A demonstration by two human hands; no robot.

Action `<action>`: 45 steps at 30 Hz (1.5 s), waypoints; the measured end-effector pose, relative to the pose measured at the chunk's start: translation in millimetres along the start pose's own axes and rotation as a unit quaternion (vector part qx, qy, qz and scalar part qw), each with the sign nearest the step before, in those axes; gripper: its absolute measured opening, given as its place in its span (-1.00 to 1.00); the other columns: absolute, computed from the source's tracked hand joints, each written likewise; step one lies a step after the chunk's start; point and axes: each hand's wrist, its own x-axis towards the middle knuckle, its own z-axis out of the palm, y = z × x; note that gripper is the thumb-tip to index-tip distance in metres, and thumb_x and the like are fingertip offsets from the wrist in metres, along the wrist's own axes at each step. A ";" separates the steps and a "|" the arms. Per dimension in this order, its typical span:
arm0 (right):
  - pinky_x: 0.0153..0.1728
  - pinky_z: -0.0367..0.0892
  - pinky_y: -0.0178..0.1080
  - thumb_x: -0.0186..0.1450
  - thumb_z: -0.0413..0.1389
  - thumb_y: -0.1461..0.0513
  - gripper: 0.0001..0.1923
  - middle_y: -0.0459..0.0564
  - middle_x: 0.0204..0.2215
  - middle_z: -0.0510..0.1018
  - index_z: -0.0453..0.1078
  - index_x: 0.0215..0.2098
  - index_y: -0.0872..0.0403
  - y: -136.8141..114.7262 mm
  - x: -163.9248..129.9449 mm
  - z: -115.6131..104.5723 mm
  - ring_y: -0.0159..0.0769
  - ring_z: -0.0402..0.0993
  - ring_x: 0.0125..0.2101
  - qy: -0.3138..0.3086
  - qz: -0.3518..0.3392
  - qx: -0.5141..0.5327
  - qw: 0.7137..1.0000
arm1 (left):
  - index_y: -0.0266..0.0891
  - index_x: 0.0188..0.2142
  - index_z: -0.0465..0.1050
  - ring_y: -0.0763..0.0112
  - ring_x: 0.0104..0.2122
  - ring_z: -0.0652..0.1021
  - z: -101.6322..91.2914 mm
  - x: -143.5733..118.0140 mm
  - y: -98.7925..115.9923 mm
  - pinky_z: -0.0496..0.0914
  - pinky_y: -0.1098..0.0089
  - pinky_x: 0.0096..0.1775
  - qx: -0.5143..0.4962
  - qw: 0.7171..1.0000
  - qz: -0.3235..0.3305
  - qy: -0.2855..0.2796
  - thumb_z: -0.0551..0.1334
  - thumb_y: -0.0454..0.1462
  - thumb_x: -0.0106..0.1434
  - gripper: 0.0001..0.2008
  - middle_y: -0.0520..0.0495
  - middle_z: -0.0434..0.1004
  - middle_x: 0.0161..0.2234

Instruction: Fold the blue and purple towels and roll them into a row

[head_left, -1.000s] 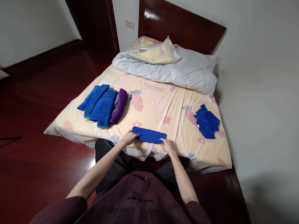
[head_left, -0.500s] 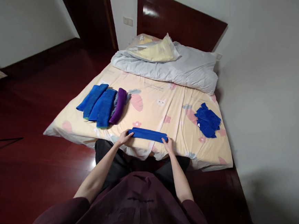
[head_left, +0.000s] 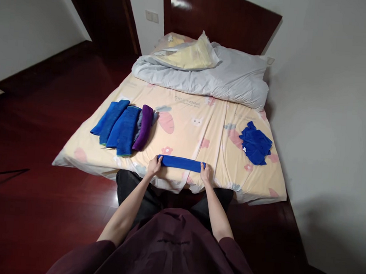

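Note:
A blue towel [head_left: 181,163], folded into a long narrow strip, lies across the front of the bed. My left hand [head_left: 154,165] is closed on its left end, and my right hand [head_left: 204,172] grips the right end. To the left lie several folded blue towels [head_left: 128,130] side by side, with a purple folded towel [head_left: 143,127] at their right edge. A greyish-blue cloth [head_left: 154,118] partly shows beneath the purple one. Far to the right is a crumpled heap of blue cloth [head_left: 256,143] with a small white tag.
The bed [head_left: 184,126] has a cream sheet printed with carrots and flowers. A grey quilt [head_left: 238,80] and a pale yellow pillow [head_left: 192,57] lie by the dark wooden headboard [head_left: 224,15]. A white wall [head_left: 331,102] runs along the right.
The towel's front layer has been folded over, so two staggered layers now look like one even strip. Both hands stay at its ends. The view has tilted slightly.

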 end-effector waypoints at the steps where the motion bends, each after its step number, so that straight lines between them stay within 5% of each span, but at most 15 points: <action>1: -0.04 0.38 -0.16 0.48 -0.12 -0.09 -0.43 0.30 -0.05 0.61 0.50 0.02 0.14 -3.2 -0.7 -2.0 -0.01 0.56 -0.03 -0.007 0.006 -0.017 1.000 | -0.27 -0.12 0.46 0.00 -0.11 0.62 0.2 0.7 0.9 0.43 0.19 -0.07 0.007 1.000 -0.008 -0.003 -0.06 -0.03 0.47 -0.56 -0.31 0.63 -0.21; 19: -0.07 0.34 -0.18 0.55 -0.24 -0.02 -0.37 0.33 -0.16 0.65 0.51 0.03 0.24 -23.0 8.4 3.6 -0.04 0.61 -0.11 -0.018 0.047 -0.148 0.988 | -0.31 0.01 0.50 -0.07 -0.01 0.61 2.2 10.2 16.7 0.42 0.14 -0.04 0.097 0.989 -0.105 -0.023 -0.17 0.02 0.50 -0.40 -0.44 0.62 -0.06; 28: -0.09 0.34 -0.18 0.55 -0.28 0.00 -0.38 0.32 -0.15 0.65 0.49 0.04 0.21 -21.6 9.6 7.5 -0.06 0.61 -0.11 -0.010 0.068 -0.125 0.990 | -0.33 0.03 0.50 -0.13 0.01 0.59 3.9 15.4 11.0 0.41 0.10 -0.02 0.078 0.992 -0.097 -0.035 -0.18 -0.01 0.50 -0.40 -0.46 0.60 -0.03; 34: -0.14 0.35 -0.17 0.54 -0.29 0.07 -0.42 0.35 -0.14 0.63 0.43 0.09 0.24 -26.5 3.7 9.9 -0.05 0.61 -0.14 0.014 0.081 -0.081 0.993 | -0.36 0.02 0.47 -0.02 -0.01 0.60 1.0 14.7 8.3 0.43 0.18 -0.02 0.038 0.998 -0.054 -0.026 -0.07 -0.09 0.49 -0.53 -0.42 0.61 -0.05; 37: -0.10 0.34 -0.10 0.53 -0.25 0.09 -0.47 0.36 -0.09 0.59 0.37 0.15 0.23 -31.1 -3.8 10.0 0.01 0.56 -0.11 0.036 0.056 -0.096 0.993 | -0.40 0.15 0.38 -0.02 0.08 0.54 4.1 5.6 14.2 0.40 0.11 0.05 0.044 0.997 -0.030 0.059 0.01 -0.21 0.44 -0.58 -0.43 0.54 0.06; 41: 0.17 0.13 0.12 0.52 -0.21 0.11 -0.50 0.36 0.20 0.41 0.32 0.25 0.14 -43.5 -18.2 12.9 0.11 0.30 0.20 0.105 -0.085 -0.162 0.977 | -0.34 0.29 0.29 -0.05 0.31 0.29 25.5 -19.7 34.5 0.24 -0.02 0.23 0.102 0.974 0.109 0.168 -0.01 -0.25 0.44 -0.51 -0.38 0.28 0.31; 45: 0.34 -0.14 0.15 0.53 -0.20 0.06 -0.48 0.16 0.38 0.23 0.20 0.38 -0.03 -48.4 -31.8 23.7 -0.02 0.06 0.37 0.061 -0.244 -0.183 0.950 | -0.25 0.36 0.25 0.06 0.41 0.10 59.6 -43.5 46.0 0.05 0.01 0.35 0.126 0.951 0.259 0.114 -0.01 -0.17 0.46 -0.47 -0.26 0.12 0.41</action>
